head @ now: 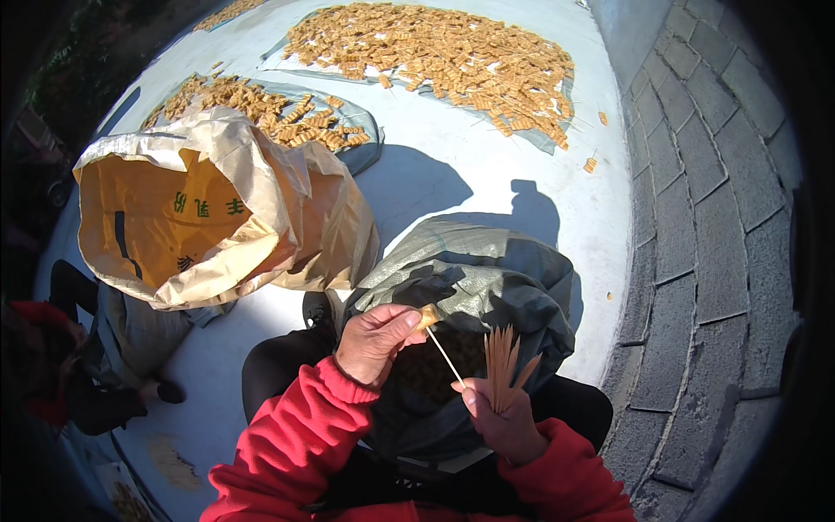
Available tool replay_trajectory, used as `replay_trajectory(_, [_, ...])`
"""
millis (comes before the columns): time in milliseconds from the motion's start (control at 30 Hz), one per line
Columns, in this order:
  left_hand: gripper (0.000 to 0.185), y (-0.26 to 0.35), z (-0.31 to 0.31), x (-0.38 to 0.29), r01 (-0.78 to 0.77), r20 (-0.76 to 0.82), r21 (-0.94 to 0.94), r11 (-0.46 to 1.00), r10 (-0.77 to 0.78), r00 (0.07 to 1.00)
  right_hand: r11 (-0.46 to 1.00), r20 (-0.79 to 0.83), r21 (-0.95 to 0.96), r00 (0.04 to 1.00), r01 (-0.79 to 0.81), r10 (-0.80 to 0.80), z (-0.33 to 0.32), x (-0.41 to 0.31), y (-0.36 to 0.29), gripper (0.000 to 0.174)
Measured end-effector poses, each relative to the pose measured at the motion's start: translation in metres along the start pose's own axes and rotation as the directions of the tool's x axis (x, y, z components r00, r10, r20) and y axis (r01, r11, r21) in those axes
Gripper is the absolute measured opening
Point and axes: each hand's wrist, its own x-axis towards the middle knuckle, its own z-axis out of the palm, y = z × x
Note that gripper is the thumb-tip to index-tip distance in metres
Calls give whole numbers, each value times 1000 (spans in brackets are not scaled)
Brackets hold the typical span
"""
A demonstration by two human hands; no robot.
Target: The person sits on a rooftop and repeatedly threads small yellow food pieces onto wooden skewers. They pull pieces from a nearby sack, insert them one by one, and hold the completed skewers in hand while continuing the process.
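Note:
Between the thumb and fingers of my left hand [381, 339] is a small tan food piece [428, 317], partly covered by the fingertips. A thin wooden skewer [446, 357] runs from that piece down to my right hand [499, 417], whose thumb and index finger pinch its lower end. The same hand grips a fanned bundle of pointed wooden skewers [501, 365], tips upward. Below both hands, an open grey-green woven sack [496, 261] stands between my knees. Its shaded inside holds more brownish pieces [437, 365], hard to make out.
A large paper-like sack [274, 196] gapes at left. Skewered tan pieces lie spread on a far sheet [430, 55], others heaped on a nearer one [261, 111]. A grey block wall [698, 261] borders the right. Another person [78, 365] sits at left, near loose sticks [173, 462].

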Motion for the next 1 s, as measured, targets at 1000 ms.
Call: replay_trajectory(1000, [33, -210, -105, 84, 45, 5, 980, 194, -249, 969, 901, -142, 430, 981, -61, 134, -26, 5, -22, 21])
